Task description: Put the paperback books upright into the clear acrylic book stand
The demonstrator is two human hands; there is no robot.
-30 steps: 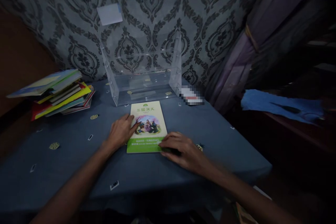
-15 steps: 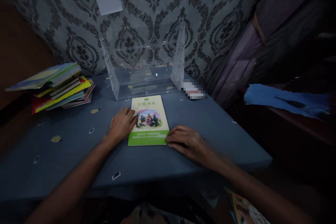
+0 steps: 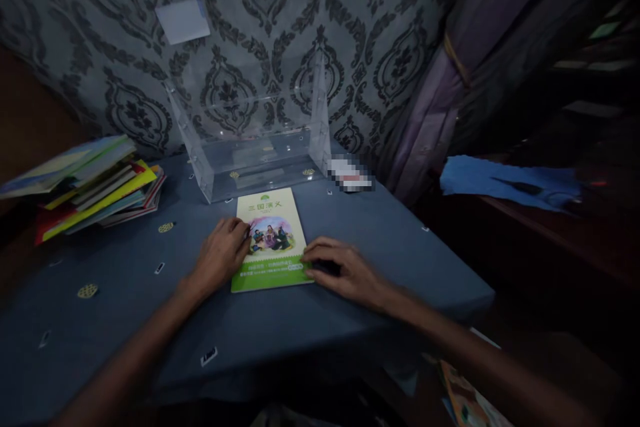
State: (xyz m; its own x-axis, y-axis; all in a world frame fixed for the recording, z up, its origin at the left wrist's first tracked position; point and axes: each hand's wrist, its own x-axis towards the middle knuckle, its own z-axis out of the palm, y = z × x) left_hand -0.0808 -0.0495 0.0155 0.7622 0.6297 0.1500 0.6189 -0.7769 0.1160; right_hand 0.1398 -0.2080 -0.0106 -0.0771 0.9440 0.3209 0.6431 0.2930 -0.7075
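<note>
Patterned wall [image 3: 390, 27] ahead, blue-covered table [image 3: 200, 320] below, one closed book [image 3: 270, 233] flat before me.
So far I've only got contact: it's neither lifted nor opened, with the clear rack [image 3: 193, 153] at its twelve o'clock and a book stack [image 3: 107, 193] at ten. My left hand [image 3: 223, 250] lies over its nine-o'clock edge, my right hand [image 3: 347, 273] curls at four; whether either grips, I can't tell. The item [image 3: 350, 175] at two is pixelated.

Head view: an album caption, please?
Left hand and right hand flank a white and green rectangular book near a clear plastic rack.
</note>
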